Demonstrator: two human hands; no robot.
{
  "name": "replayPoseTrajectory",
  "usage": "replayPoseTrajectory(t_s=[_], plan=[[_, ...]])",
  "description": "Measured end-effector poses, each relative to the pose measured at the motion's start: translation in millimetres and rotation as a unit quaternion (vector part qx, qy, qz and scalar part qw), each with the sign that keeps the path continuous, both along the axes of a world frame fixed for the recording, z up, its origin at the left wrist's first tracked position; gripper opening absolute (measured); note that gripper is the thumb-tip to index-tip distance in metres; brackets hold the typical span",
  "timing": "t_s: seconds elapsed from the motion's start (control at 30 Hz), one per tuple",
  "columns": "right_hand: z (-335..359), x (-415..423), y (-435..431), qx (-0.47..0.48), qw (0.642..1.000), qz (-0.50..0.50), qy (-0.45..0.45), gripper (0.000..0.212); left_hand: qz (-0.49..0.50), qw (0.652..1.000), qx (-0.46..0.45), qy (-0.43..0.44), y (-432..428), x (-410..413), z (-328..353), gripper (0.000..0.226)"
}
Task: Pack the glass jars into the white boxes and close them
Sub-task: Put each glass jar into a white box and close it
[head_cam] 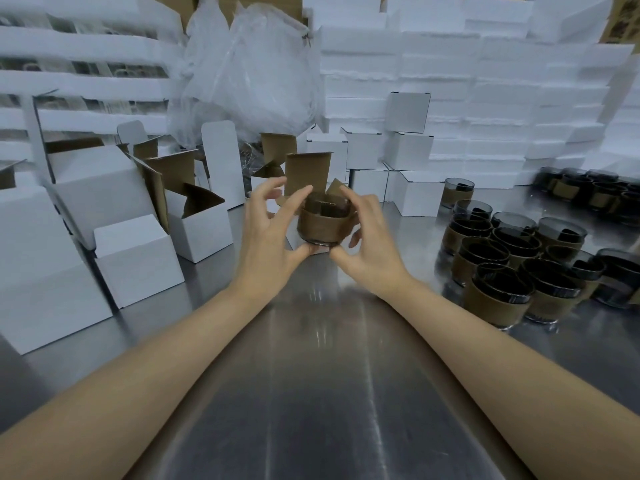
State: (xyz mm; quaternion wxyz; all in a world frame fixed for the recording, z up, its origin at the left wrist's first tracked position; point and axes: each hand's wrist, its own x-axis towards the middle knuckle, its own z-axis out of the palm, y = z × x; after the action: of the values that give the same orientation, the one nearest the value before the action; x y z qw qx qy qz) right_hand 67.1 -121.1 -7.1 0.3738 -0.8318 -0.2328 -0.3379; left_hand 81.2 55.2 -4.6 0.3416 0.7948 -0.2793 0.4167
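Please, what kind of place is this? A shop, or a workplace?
Probably a packing station in a workshop or warehouse: sleeved glass jars wait on a steel table, open white boxes stand at the left, closed boxes are stacked behind, and the left hand and right hand hold one jar.

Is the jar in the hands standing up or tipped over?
Upright. The jar has its open rim on top and its glass base at the bottom.

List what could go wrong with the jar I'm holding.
The jar is pinched between the left hand and right hand above the metal table; a slip could crack it. The raised brown flap behind may snag it. The crowded jars near the right forearm could get knocked.
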Motion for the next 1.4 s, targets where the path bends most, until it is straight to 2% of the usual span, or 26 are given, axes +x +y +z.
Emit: replayPoseTrajectory(t_s=[0.1,0.17,0.23,0.4,0.6,0.8,0.93,1.07,1.13,1.23,1.3,1.4], plan=[[3,-4,0,-0.07,0.994,-0.046,-0.073,0.07,0.057,0.998,0.015,0.018,-1,1,-2,0.066],[4,-6,3,-0.118,0.984,-0.06,-0.12,0.066,0.06,0.997,0.034,0.036,-1,3,-5,0.054],[4,-7,4,-0.136,0.98,-0.05,-0.138,0.064,0.052,0.997,0.038,0.032,-1,5,-6,0.052],[4,-7,2,-0.127,0.982,-0.046,-0.135,0.07,0.061,0.997,0.045,0.006,-1,6,-7,0.079],[5,-4,2,-0.037,0.992,0.027,-0.119,0.079,0.063,0.997,0.025,0.044,1,11,-8,0.071],[6,-3,0,-0.046,0.984,0.033,-0.171,0.07,0.043,0.995,0.06,0.072,0,8,-7,0.08],[4,-1,1,-0.05,0.988,0.041,-0.14,0.07,0.028,0.995,0.033,0.087,0,8,-7,0.077],[3,-5,-1,0.002,0.995,0.096,-0.002,0.064,0.037,0.998,0.016,0.058,-1,9,-7,0.069],[2,-5,0,0.012,0.995,0.094,0.028,0.062,0.04,0.999,0.023,0.026,-1,7,-7,0.068],[1,-5,2,0.002,0.996,0.083,0.016,0.076,0.051,0.998,0.047,-0.001,-3,5,-7,0.067],[1,-3,3,0.0,0.998,0.07,0.006,0.083,0.049,0.998,0.046,0.018,-3,5,-6,0.067],[1,-1,2,0.004,0.998,0.063,-0.024,0.077,0.029,0.998,0.047,0.042,-2,3,-5,0.073]])
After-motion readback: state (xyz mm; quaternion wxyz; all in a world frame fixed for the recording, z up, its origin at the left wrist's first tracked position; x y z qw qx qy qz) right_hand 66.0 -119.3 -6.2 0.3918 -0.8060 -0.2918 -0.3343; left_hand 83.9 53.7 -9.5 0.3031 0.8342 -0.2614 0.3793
